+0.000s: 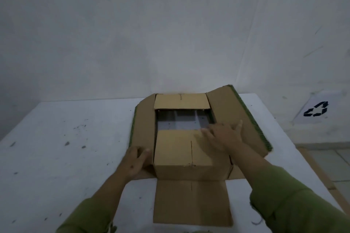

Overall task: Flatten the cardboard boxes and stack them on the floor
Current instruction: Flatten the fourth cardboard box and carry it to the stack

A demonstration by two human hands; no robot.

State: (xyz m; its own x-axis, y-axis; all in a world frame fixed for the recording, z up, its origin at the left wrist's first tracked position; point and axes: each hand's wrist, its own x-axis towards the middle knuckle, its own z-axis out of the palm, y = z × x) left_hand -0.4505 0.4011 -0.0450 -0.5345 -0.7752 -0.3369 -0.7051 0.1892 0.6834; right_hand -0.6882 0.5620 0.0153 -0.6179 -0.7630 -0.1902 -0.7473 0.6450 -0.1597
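Note:
A brown cardboard box (181, 155) stands on a white table (66, 138), open at top and bottom, so the table shows through its middle. Its long side flaps spread left and right with green edges; a bottom flap lies flat toward me. My left hand (135, 161) holds the near end of the left flap, fingers curled over its edge. My right hand (223, 134) lies with straight fingers on the top near flap and the right flap's inner edge.
A white wall rises just behind the table. On the floor at the right lies flat brown cardboard (318, 172) beside grey tiles. A sheet with a black recycling symbol (316, 109) leans against the wall at the right.

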